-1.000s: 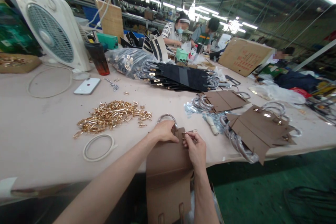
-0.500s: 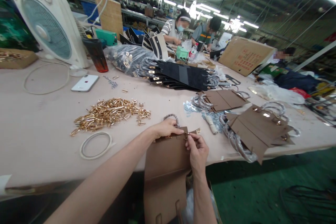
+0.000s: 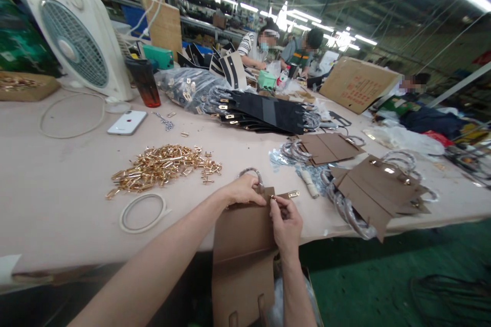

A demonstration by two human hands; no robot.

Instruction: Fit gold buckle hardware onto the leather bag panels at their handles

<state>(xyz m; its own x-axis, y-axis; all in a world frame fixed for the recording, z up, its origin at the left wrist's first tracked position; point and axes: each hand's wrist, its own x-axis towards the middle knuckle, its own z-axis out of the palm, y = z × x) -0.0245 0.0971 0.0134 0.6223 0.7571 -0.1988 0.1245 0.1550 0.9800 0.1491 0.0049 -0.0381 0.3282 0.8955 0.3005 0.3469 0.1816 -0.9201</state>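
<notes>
A brown bag panel (image 3: pixel 243 245) hangs over the table's near edge, with a wrapped round handle (image 3: pixel 251 171) at its far end. My left hand (image 3: pixel 245 190) grips the panel's upper part, thumb lying on top and the other fingers hidden beyond it. At the panel's upper right corner, my right hand (image 3: pixel 286 217) pinches a small gold metal fitting (image 3: pixel 272 196) against the edge. A gold plate (image 3: pixel 293 194) sticks out just past the right fingers. To the left lies a heap of gold fittings (image 3: pixel 164 166).
A roll of tape (image 3: pixel 142 213), a phone (image 3: pixel 127 122), a dark cup (image 3: pixel 143 83) and a fan (image 3: pixel 72 36) stand or lie at left. Brown panels (image 3: pixel 378 186) are stacked at right, black panels (image 3: pixel 264 110) behind. Two co-workers (image 3: pixel 253 48) sit across the table.
My right hand has shifted slightly left and down at the panel's corner. The left hand keeps its grip. The whole view has moved a little.
</notes>
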